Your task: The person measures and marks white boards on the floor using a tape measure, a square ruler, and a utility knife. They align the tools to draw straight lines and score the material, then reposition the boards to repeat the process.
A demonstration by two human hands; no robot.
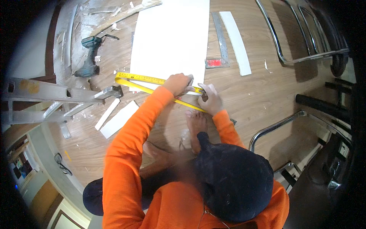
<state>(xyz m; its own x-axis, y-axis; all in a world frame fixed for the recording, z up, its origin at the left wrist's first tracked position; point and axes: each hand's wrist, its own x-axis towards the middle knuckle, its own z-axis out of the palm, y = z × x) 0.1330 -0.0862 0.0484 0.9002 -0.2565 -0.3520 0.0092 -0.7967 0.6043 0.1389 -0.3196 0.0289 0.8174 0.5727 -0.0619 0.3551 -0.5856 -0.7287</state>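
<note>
A yellow tape measure [145, 79] has its blade laid across the near end of a white board [171, 38] on the floor. The blade loops at the left and runs back toward me under my arms. My left hand [177, 84] is closed over the blade near the board's near right corner, fingers bent down on it. Something greyish shows at its fingertips, too small to name. Just to the right, my right hand [212, 100] pinches the blade's end at the board's edge. The tape's case is not clearly visible.
Right of the board lie a try square [217, 62] and a white strip [237, 44]. A cordless drill [90, 57] lies at the left, above a metal ladder [53, 91]. White offcuts [120, 119] lie nearer. Metal-framed chairs [282, 57] stand at the right. My bare foot [196, 126] is close below my hands.
</note>
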